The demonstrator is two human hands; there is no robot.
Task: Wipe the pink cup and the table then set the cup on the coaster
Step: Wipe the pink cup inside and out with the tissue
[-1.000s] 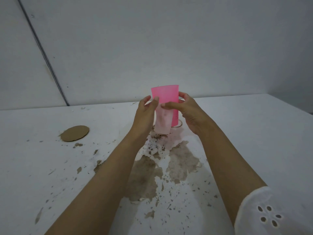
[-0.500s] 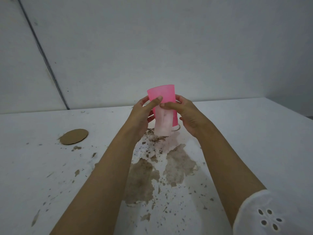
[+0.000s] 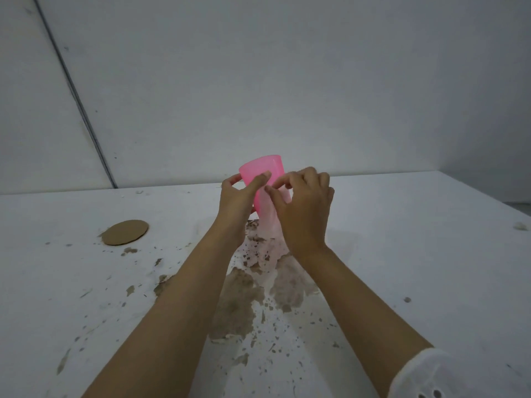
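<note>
The left hand (image 3: pixel 238 201) is gripping the pink cup (image 3: pixel 263 168), thumb across its front and fingers curled behind, holding it slightly tilted above the table (image 3: pixel 402 239) near the middle of the far edge. The right hand (image 3: pixel 304 208) is pinching a pale wipe (image 3: pixel 267 216) against the cup's side. The round coaster (image 3: pixel 125 232) is lying toward the left edge, well apart. Brown stains (image 3: pixel 238 305) are spreading across the middle.

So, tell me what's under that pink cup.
Below the pink cup, gripped by the left hand, the white table shows brown stains and specks. A pale wipe, pinched by the right hand, hangs over the cup's side; it and both hands hide the cup's base.
</note>
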